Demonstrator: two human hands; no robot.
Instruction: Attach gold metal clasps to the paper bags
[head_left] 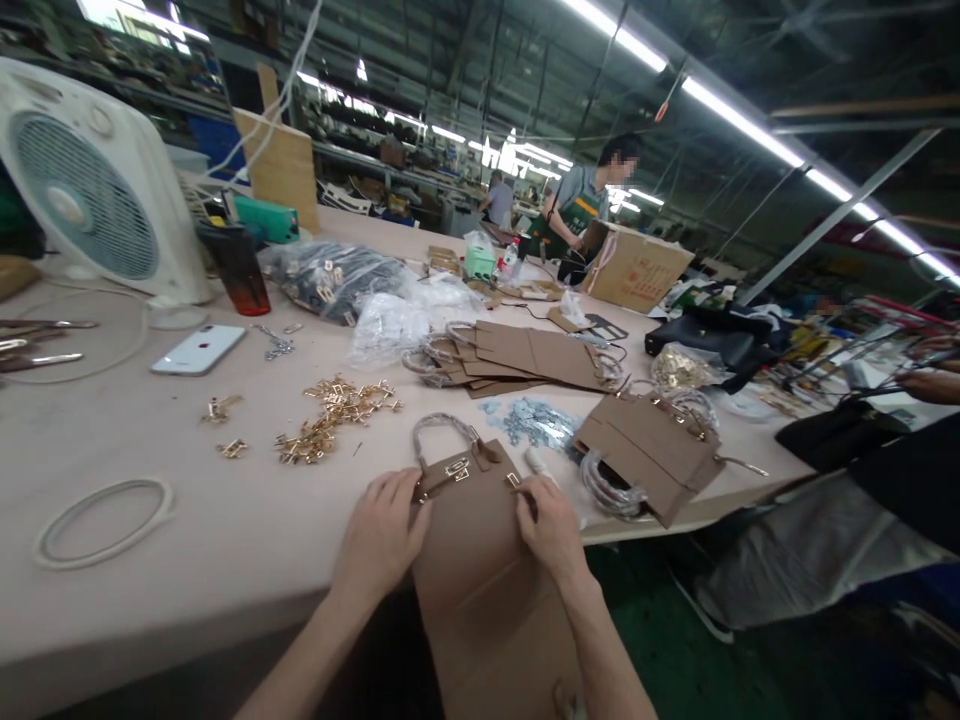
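A brown handbag panel (480, 540) lies over the table's front edge, its lower part hanging down. A plastic-wrapped handle (433, 425) arches from its top, and a gold clasp plate (457, 468) sits near the upper edge. My left hand (386, 530) is closed on the panel's upper left side, close to a gold fitting. On the opposite side, my right hand (550, 520) pinches the upper right edge beside another gold fitting (513, 480). Some fingertips are hidden by the hands themselves.
Gold hardware pieces (326, 425) and pale blue flat pieces (540, 424) lie beyond my hands. Brown panels (536, 350) are stacked behind, with a brown bag (652, 440) at right. A phone (199, 350), tape roll (105, 522) and fan (97, 190) are left. Co-workers stand behind and at right.
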